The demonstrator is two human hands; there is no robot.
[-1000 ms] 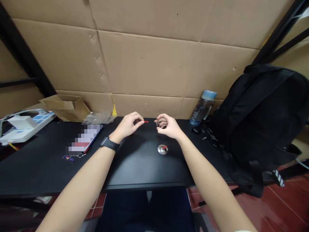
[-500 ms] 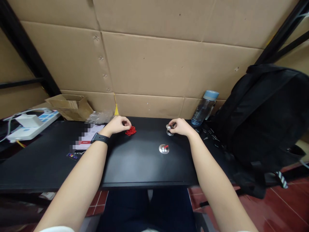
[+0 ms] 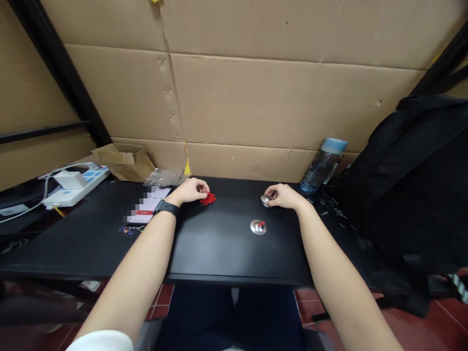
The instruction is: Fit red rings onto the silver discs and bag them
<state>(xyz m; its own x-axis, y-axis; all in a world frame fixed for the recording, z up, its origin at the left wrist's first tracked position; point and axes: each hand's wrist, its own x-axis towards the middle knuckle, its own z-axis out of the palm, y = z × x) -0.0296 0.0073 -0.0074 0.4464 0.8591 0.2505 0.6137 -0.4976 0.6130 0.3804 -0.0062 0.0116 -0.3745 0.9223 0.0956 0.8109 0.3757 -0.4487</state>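
My left hand [image 3: 192, 190] has its fingers pinched on a small heap of red cord [image 3: 209, 199] on the black table. At the right, my right hand [image 3: 285, 196] grips a small silver cymbal [image 3: 266, 200] by its edge, low over the table. The fingers cover part of this cymbal, and whatever lies under it is hidden. A second silver cymbal [image 3: 258, 227] lies nearer to me, with a short red loop of cord standing at its raised centre.
A water bottle [image 3: 323, 165] and a black backpack [image 3: 413, 195] stand at the right. To the left are a phone-like flat item [image 3: 149, 204], a paper bag [image 3: 127, 163], clear plastic [image 3: 166, 177] and a power strip [image 3: 78, 190]. A cardboard wall [image 3: 234, 107] closes the back.
My right hand has lowered the cymbal; the silver ring-like piece seen below it earlier no longer shows. My left hand stays at the red cord. The whole view has shifted slightly.
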